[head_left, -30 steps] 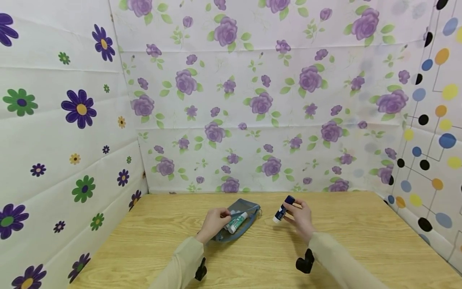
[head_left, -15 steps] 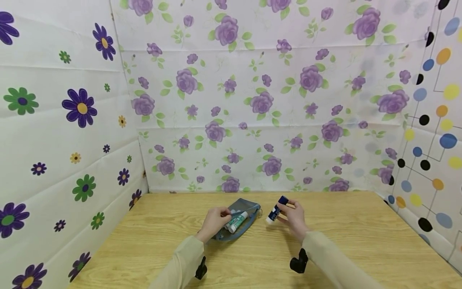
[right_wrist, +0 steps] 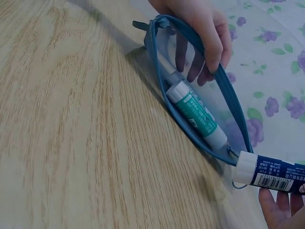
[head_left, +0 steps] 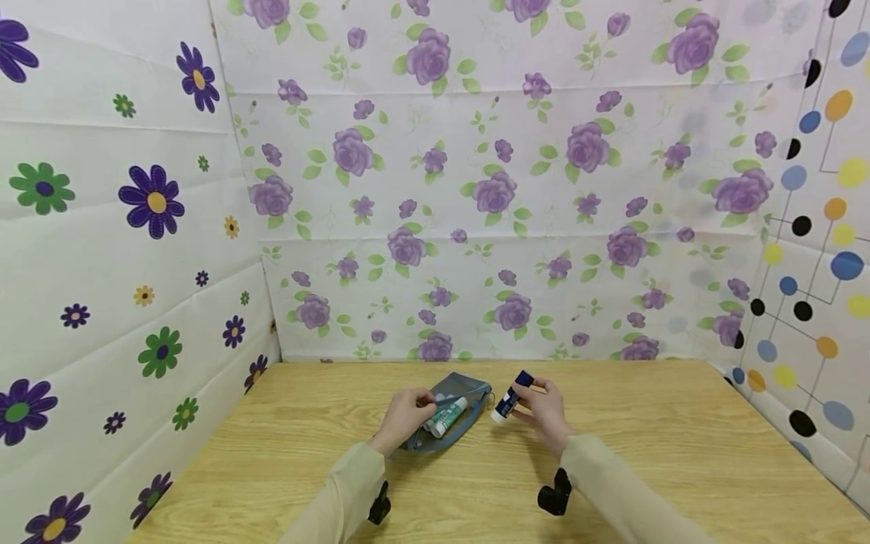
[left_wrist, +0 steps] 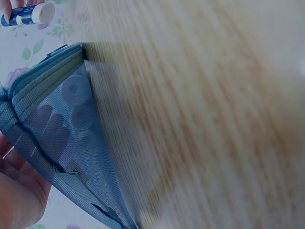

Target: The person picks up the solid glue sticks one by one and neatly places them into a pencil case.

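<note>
A blue-grey mesh zipper pouch (head_left: pixel 462 387) lies on the table with its mouth spread. My left hand (head_left: pixel 405 414) pinches the pouch's upper edge between thumb and fingers, as the right wrist view also shows. Inside, a green-and-white glue stick (right_wrist: pixel 198 114) lies on top of other white-ended tubes, whose round ends (left_wrist: pixel 75 90) show through the mesh in the left wrist view. My right hand (head_left: pixel 544 412) holds a dark blue glue stick (head_left: pixel 513 396) with a white end, tilted in the air just right of the pouch. That white end points down toward the pouch's mouth.
The wood-grain table (head_left: pixel 306 423) carries the pouch. Flowered cloth (head_left: pixel 476 189) hangs behind and on the left, dotted cloth (head_left: pixel 802 302) on the right. Black wrist cameras (head_left: pixel 556 493) sit under both sleeves. A small metal ring (head_left: pixel 490 400) hangs at the pouch's right corner.
My right hand has moved left with the blue glue stick, bringing it closer to the pouch. The left hand keeps its pinch on the pouch edge and has hardly moved.
</note>
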A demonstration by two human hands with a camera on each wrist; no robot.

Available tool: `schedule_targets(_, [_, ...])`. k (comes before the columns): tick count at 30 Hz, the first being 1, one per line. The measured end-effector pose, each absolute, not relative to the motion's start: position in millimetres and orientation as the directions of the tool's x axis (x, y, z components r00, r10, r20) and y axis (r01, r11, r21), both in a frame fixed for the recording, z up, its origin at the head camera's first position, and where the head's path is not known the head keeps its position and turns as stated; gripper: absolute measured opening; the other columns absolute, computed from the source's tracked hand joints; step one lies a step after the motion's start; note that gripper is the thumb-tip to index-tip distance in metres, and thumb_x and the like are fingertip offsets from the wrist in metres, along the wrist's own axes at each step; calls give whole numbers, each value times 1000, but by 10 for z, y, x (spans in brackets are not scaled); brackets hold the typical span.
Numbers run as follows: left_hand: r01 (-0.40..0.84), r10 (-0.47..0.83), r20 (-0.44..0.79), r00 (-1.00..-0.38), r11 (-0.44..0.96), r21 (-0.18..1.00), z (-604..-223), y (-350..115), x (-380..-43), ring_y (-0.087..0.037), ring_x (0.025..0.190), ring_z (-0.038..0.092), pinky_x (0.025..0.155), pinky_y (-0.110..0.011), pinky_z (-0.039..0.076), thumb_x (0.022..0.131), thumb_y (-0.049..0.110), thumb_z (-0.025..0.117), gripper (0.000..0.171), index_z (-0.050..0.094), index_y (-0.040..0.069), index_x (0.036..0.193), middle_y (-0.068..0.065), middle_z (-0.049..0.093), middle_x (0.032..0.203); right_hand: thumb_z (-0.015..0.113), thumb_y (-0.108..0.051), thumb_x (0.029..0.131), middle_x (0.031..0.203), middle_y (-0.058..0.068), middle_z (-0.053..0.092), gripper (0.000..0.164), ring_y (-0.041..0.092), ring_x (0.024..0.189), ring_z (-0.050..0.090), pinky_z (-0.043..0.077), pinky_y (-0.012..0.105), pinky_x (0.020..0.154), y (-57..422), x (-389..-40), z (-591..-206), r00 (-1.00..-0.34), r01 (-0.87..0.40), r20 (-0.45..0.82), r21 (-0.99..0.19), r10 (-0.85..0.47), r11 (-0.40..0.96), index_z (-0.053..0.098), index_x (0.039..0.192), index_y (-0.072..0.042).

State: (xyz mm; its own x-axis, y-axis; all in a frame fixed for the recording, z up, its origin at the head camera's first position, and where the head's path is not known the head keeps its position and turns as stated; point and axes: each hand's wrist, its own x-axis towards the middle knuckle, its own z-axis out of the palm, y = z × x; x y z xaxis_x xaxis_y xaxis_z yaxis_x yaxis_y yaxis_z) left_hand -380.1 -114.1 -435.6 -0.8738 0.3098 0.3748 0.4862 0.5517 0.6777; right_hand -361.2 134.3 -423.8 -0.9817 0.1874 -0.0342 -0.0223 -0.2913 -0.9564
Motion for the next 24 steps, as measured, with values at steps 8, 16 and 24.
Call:
schedule_targets(8, [478,310,365,-878,542,691,-4354,-1131,-3803,-11,60,50,54,-28,42,85,3,57,10,65,0,88,1,58,75,57,-4,88,108,27,52,46,31,88,55,43,49,79,1254,-3630,-4235,-984,-12,-46,-948,172,-319,28,123,7])
schedule_targets(16, [465,305,352,-885,549,694,-4341,-1131,-3796,-12,60,50,53,-28,42,86,6,56,11,66,1,89,2,57,74,56,-4,88,110,29,50,46,30,87,56,42,50,79,1185,-3670,-4262,-986,-9,-46,-947,162,-322,27,122,8])
schedule_targets(24, [465,309,348,-885,549,695,-4331,-1130,-3786,-12,59,49,52,-29,42,86,6,56,11,65,1,89,3,57,74,57,-7,88,110,29,46,52,33,91,52,42,49,80,1134,-3748,-4352,-992,22,-62,-947,114,-322,25,124,10])
